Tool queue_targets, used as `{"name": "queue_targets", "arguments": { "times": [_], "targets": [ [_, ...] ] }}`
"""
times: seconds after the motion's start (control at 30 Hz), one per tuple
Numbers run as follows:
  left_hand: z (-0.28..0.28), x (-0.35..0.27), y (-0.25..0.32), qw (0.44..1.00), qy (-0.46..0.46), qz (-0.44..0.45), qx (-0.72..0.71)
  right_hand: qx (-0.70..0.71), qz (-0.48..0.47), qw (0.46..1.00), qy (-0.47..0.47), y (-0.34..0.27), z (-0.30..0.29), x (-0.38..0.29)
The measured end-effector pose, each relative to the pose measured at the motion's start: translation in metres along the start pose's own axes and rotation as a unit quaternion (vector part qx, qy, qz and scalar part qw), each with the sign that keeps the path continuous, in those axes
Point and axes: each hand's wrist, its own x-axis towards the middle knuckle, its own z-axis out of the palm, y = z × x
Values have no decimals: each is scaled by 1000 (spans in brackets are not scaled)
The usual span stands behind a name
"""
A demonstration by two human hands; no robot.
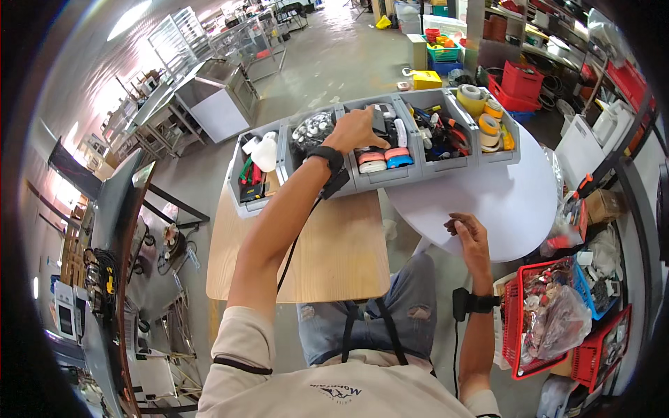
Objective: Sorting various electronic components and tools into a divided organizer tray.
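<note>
My left hand [351, 130] reaches into the middle grey plastic bin [389, 180], thumb and forefinger spread around a dark boxy item [377, 121]. Whether the fingers grip it is hidden. That bin also holds a white device [385, 110], a coral-and-blue round-edged item [398, 158] and a coral-and-white one [372, 163]. My right hand [469, 233] hovers by the front edge of the white round table [470, 196], fingers loosely bent, with nothing visible in it. Left of the middle bin, a bin holds a bag of small white-and-black parts [313, 128].
Pliers and other hand tools [444, 136] fill the bin to the right; tape rolls [489, 125] sit in the end bin. A white bottle-like item [265, 154] lies in the leftmost bin. A wooden tabletop [334, 245] is before me. Red baskets [515, 318] stand at right.
</note>
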Motion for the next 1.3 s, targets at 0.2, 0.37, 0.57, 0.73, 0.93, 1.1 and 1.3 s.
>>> {"name": "queue_targets", "arguments": {
  "times": [0.2, 0.37, 0.57, 0.73, 0.93, 1.1, 1.3],
  "targets": [
    [0, 3, -35, 999, 12, 26, -46, 8, 6, 1000, -3, 3, 2, 2],
    [-2, 4, -28, 998, -11, 45, -45, 10, 13, 1000, 7, 0, 1, 1],
    [11, 4, -17, 997, 36, 16, -64, 7, 5, 1000, 5, 1, 1, 3],
    [15, -2, -29, 991, 87, 43, -91, 9, 9, 1000, 5, 2, 5, 5],
    [2, -6, -4, 987, 48, -111, -104, -2, 4, 1000, 15, 9, -3, 0],
    [21, 6, -26, 986, 75, -111, -93, 9, -7, 1000, 6, 8, -3, 5],
    [35, 8, -27, 991, 71, -53, -97, -6, -1, 1000, 7, 0, -3, 2]
  ]
}}
